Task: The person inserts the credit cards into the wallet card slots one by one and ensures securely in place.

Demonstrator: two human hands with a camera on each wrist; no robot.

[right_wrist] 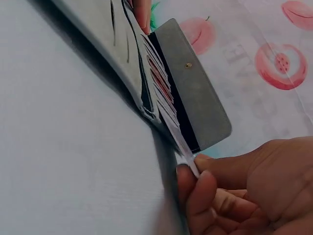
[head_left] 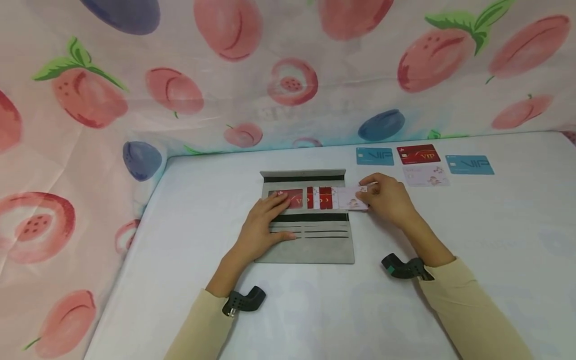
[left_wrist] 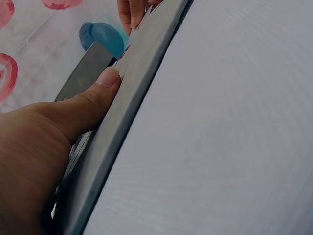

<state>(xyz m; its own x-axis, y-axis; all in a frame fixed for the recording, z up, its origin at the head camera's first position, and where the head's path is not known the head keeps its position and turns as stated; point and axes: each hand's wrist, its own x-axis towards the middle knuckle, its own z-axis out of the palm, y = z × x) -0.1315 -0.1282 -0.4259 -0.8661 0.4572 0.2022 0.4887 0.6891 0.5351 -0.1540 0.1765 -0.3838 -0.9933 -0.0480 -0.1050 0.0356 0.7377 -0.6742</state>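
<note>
A grey card wallet point(head_left: 310, 254) lies unfolded on the white table. My left hand point(head_left: 258, 225) rests spread on its left side, fingertips on a red VIP card point(head_left: 295, 199) in the middle section, thumb on the lower part. In the left wrist view the thumb point(left_wrist: 95, 95) presses along the wallet's edge. My right hand point(head_left: 388, 200) pinches the outer end of a pale flowered card point(head_left: 348, 198) at the wallet's right side. Red and pale cards point(head_left: 326, 198) overlap in a row beside it. The right wrist view shows the pinched card point(right_wrist: 182, 142) partly sticking out of the wallet, below the snap flap point(right_wrist: 200, 93).
Behind my right hand lie two blue VIP cards, one left point(head_left: 375, 156) and one right point(head_left: 470, 165). Between them are a red VIP card point(head_left: 418, 154) and a pale flowered card point(head_left: 425, 176). A fruit-printed cloth point(head_left: 216, 95) hangs at the table's back and left.
</note>
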